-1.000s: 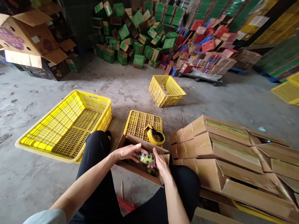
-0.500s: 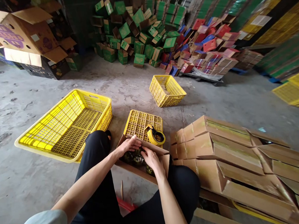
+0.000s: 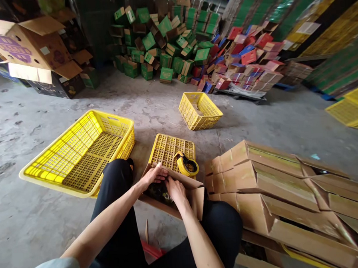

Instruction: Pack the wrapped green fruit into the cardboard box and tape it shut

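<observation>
An open cardboard box (image 3: pixel 198 201) rests tilted between my knees, with dark green, shiny pieces (image 3: pixel 159 191) inside; their kind is hard to make out. My left hand (image 3: pixel 154 175) lies over the far left part of the box, fingers stretched out and close to the far wall. Beside it my right hand (image 3: pixel 176 190) reaches down into the box, its fingers curled among the contents and their tips hidden. Just beyond the box, a yellow and black tape dispenser (image 3: pixel 187 164) lies on an upturned yellow crate (image 3: pixel 164 148).
A large yellow crate (image 3: pixel 93 158) stands at left, a smaller yellow basket (image 3: pixel 200 111) ahead. Stacked cardboard boxes (image 3: pixel 280 184) border my right knee. Green boxes (image 3: pixel 166 58) and red boxes (image 3: pixel 248 56) are heaped at the back; large cartons (image 3: pixel 39 49) stand back left.
My right hand has shifted slightly left toward the left hand, its fingers more bunched. The left hand stays almost in place. The view has tipped up slightly.
</observation>
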A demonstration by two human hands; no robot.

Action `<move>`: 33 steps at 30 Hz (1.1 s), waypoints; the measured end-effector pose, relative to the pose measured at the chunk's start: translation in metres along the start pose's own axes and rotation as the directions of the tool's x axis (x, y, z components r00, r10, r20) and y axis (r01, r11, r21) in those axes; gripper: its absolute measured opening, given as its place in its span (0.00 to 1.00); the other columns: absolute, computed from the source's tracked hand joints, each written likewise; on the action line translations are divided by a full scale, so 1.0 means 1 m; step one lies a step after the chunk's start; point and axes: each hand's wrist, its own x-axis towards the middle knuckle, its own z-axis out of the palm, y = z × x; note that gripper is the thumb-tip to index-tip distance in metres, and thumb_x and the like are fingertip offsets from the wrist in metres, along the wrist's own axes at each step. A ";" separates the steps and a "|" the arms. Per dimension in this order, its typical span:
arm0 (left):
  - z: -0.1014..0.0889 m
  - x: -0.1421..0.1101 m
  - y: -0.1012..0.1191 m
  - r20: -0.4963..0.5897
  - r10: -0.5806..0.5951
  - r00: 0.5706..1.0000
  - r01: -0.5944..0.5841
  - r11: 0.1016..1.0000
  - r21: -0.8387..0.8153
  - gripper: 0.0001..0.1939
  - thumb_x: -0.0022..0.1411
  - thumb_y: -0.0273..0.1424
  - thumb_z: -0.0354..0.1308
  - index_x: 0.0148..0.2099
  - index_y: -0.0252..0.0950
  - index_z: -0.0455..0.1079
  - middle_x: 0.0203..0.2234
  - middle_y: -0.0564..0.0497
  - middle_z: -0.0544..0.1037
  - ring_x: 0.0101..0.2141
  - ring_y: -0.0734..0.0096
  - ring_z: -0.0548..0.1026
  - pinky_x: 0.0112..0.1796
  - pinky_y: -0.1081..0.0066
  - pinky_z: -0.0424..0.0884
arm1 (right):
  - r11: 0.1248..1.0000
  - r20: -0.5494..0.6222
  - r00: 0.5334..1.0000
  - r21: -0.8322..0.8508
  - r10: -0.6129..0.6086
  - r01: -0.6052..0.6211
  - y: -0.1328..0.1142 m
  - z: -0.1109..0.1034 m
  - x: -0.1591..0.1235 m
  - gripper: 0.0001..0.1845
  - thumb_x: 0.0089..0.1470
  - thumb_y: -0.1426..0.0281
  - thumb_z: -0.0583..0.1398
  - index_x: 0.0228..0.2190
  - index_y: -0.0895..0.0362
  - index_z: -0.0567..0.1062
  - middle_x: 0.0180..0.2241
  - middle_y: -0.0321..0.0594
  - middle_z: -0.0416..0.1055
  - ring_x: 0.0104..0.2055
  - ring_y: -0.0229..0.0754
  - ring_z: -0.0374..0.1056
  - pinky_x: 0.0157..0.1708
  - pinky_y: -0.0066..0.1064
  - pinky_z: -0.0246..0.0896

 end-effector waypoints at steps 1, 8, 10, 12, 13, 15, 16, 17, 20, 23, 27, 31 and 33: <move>0.000 0.000 0.000 -0.001 0.004 1.000 -0.004 1.000 0.005 0.47 0.62 0.70 0.48 0.53 0.31 0.79 0.54 0.36 0.81 0.51 0.49 0.79 0.49 0.60 0.72 | 0.999 -0.021 1.000 0.033 0.014 -0.014 0.006 -0.002 -0.002 0.14 0.69 0.65 0.57 0.46 0.56 0.80 0.41 0.54 0.83 0.47 0.55 0.79 0.49 0.39 0.68; -0.002 0.005 -0.006 0.008 -0.014 1.000 0.014 0.999 0.037 0.45 0.65 0.68 0.46 0.54 0.32 0.79 0.58 0.36 0.78 0.59 0.45 0.72 0.55 0.56 0.70 | 0.938 -0.183 0.982 0.345 0.037 0.029 0.048 -0.024 -0.047 0.29 0.65 0.44 0.53 0.26 0.52 0.75 0.27 0.43 0.79 0.33 0.48 0.76 0.36 0.34 0.69; -0.003 0.002 -0.009 0.054 -0.032 0.998 0.029 0.998 0.049 0.43 0.66 0.67 0.48 0.57 0.33 0.78 0.62 0.37 0.75 0.62 0.44 0.70 0.54 0.56 0.72 | 0.828 -0.220 0.969 0.560 0.109 0.034 0.053 -0.027 -0.058 0.31 0.61 0.39 0.55 0.25 0.52 0.74 0.27 0.41 0.77 0.32 0.47 0.75 0.33 0.34 0.71; -0.001 -0.001 -0.014 0.116 -0.055 0.992 0.048 0.997 0.057 0.43 0.65 0.67 0.50 0.60 0.35 0.76 0.64 0.37 0.73 0.60 0.43 0.72 0.48 0.57 0.76 | 0.636 -0.209 0.961 0.770 0.180 0.049 0.054 -0.027 -0.064 0.29 0.55 0.39 0.62 0.25 0.52 0.72 0.27 0.39 0.75 0.31 0.46 0.73 0.31 0.33 0.70; 0.000 -0.003 -0.016 0.153 -0.072 0.986 0.063 0.996 0.062 0.43 0.65 0.68 0.51 0.61 0.36 0.75 0.63 0.37 0.74 0.57 0.43 0.75 0.45 0.58 0.77 | 0.543 -0.190 0.962 0.838 0.198 0.054 0.054 -0.026 -0.065 0.28 0.52 0.41 0.66 0.25 0.52 0.71 0.26 0.37 0.74 0.31 0.45 0.72 0.30 0.32 0.70; 0.003 -0.007 -0.020 0.241 -0.112 0.964 0.098 0.993 0.069 0.42 0.64 0.67 0.53 0.60 0.37 0.76 0.57 0.36 0.79 0.48 0.46 0.81 0.38 0.61 0.78 | 0.440 -0.163 0.965 0.896 0.205 0.058 0.053 -0.022 -0.064 0.27 0.48 0.44 0.70 0.27 0.53 0.72 0.26 0.34 0.73 0.30 0.43 0.71 0.30 0.30 0.68; 0.005 -0.008 -0.022 0.285 -0.129 0.950 0.113 0.991 0.072 0.41 0.64 0.66 0.55 0.58 0.36 0.77 0.53 0.36 0.81 0.44 0.48 0.82 0.36 0.62 0.78 | 0.400 -0.156 0.966 0.914 0.206 0.062 0.053 -0.020 -0.063 0.26 0.47 0.45 0.71 0.30 0.53 0.73 0.27 0.34 0.74 0.30 0.43 0.72 0.30 0.30 0.68; 0.006 -0.009 -0.023 0.322 -0.137 0.937 0.121 0.990 0.070 0.38 0.64 0.64 0.58 0.55 0.35 0.78 0.49 0.36 0.83 0.41 0.50 0.83 0.35 0.63 0.78 | 0.363 -0.150 0.967 0.930 0.205 0.067 0.053 -0.019 -0.061 0.26 0.46 0.46 0.72 0.34 0.52 0.75 0.29 0.35 0.76 0.32 0.43 0.73 0.31 0.30 0.69; 0.005 -0.008 -0.022 0.362 -0.099 0.927 0.091 0.995 0.037 0.33 0.62 0.58 0.65 0.52 0.33 0.78 0.43 0.38 0.84 0.37 0.54 0.84 0.36 0.64 0.77 | 0.275 -0.117 0.976 0.959 0.185 0.063 0.054 -0.017 -0.056 0.33 0.46 0.49 0.73 0.50 0.50 0.77 0.40 0.40 0.79 0.42 0.48 0.77 0.38 0.34 0.74; 0.000 -0.008 -0.019 0.337 -0.025 0.941 0.027 1.000 -0.002 0.33 0.58 0.57 0.70 0.52 0.34 0.79 0.41 0.42 0.84 0.36 0.59 0.83 0.40 0.65 0.78 | 0.294 -0.058 0.987 0.956 0.152 0.011 0.056 -0.019 -0.057 0.33 0.49 0.48 0.71 0.53 0.51 0.79 0.51 0.45 0.79 0.52 0.54 0.76 0.43 0.37 0.76; -0.003 -0.011 -0.015 0.312 0.070 0.947 -0.064 0.997 -0.031 0.34 0.51 0.53 0.76 0.53 0.35 0.80 0.43 0.43 0.83 0.40 0.59 0.82 0.43 0.63 0.78 | 0.317 -0.044 0.988 0.948 0.151 -0.006 0.053 -0.021 -0.061 0.32 0.54 0.42 0.66 0.51 0.50 0.81 0.58 0.47 0.76 0.58 0.58 0.73 0.44 0.40 0.78; 0.002 -0.013 -0.013 0.311 0.136 0.941 -0.131 0.991 -0.035 0.33 0.47 0.47 0.81 0.50 0.33 0.81 0.41 0.43 0.83 0.41 0.58 0.81 0.44 0.62 0.76 | 0.241 -0.021 0.990 0.970 0.138 -0.013 0.050 -0.018 -0.062 0.32 0.57 0.41 0.63 0.52 0.50 0.80 0.63 0.46 0.72 0.64 0.57 0.68 0.50 0.43 0.78; 0.004 -0.014 -0.012 0.314 0.170 0.934 -0.169 0.985 -0.031 0.30 0.47 0.46 0.81 0.47 0.33 0.81 0.38 0.44 0.83 0.38 0.61 0.80 0.43 0.63 0.75 | 0.166 0.056 0.993 0.983 0.101 -0.073 0.050 -0.015 -0.062 0.31 0.56 0.43 0.65 0.53 0.49 0.79 0.61 0.46 0.74 0.62 0.55 0.71 0.51 0.46 0.77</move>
